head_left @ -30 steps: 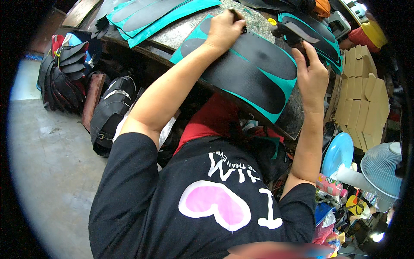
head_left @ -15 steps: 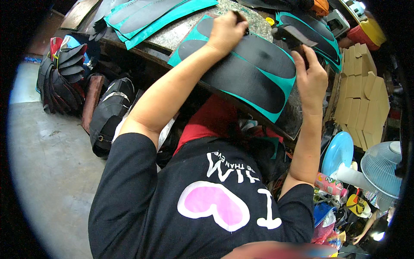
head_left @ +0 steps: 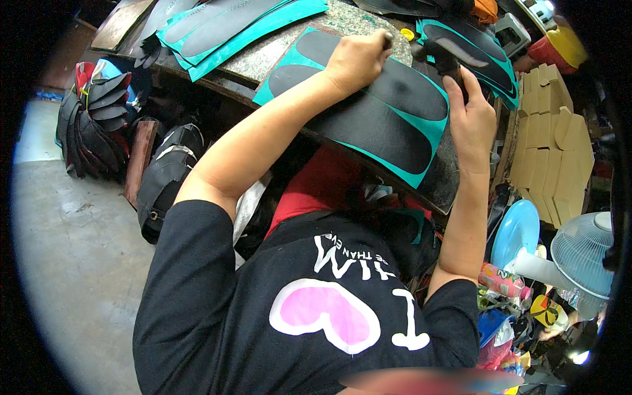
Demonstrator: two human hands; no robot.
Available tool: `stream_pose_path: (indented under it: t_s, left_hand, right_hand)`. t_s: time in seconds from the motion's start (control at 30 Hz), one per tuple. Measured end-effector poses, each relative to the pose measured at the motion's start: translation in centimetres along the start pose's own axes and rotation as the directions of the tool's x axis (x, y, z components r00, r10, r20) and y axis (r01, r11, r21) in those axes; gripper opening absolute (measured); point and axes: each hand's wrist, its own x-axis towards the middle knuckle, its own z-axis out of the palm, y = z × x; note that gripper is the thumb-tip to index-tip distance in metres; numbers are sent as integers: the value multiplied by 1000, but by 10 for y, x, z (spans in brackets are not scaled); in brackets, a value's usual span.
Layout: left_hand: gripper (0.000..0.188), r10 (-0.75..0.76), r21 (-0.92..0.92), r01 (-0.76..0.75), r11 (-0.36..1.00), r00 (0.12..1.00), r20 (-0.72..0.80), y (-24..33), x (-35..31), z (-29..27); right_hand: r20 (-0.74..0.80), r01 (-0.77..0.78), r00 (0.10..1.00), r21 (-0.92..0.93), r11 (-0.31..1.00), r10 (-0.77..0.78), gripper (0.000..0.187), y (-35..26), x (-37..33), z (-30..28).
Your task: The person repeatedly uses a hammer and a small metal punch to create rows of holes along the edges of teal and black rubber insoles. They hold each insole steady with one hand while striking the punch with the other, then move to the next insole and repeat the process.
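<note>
A teal sheet (head_left: 432,131) bearing large black sole-shaped pieces (head_left: 388,135) lies at the bench's near edge. Over its far middle edge is my left hand (head_left: 359,60), fingers closed round a short dark punch-like tool (head_left: 388,37); its lower end is hidden by my fingers. To the right of the sheet, my right hand (head_left: 473,118) grips the dark handle of a hammer (head_left: 451,56). The hammer's curved grey head is raised level with the punch-like tool and apart from it, a little blurred.
More teal sheets with sole shapes (head_left: 243,29) are stacked at the far left, others (head_left: 461,43) at the far right. A yellow ring (head_left: 408,34) sits on the stone slab (head_left: 263,58). Cardboard boxes (head_left: 550,151), a blue stool (head_left: 515,230) and a fan (head_left: 582,253) stand to my right.
My left hand has moved right along the sheet with the punch-like tool. The hammer in my right hand has shifted slightly; the sheet lies almost where it was.
</note>
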Motion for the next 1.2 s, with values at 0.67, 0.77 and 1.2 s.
stream_pose_path:
  t_s: [0.67,0.77,1.2]
  left_hand:
    - [26,-203,246,149,958,956,214,-64,107,105]
    - [28,-195,170,167,971,966,170,-58,112,92]
    - [15,-545,-512,563,649,813,204,-49,-6,-51]
  right_hand:
    - [129,-68,986,-275,959,107,36,13,-21,12]
    - [128,-71,986,-281,957,110,36,14,-21,12]
    - [190,-161,956,-291,943,223,46,18,-17,12]
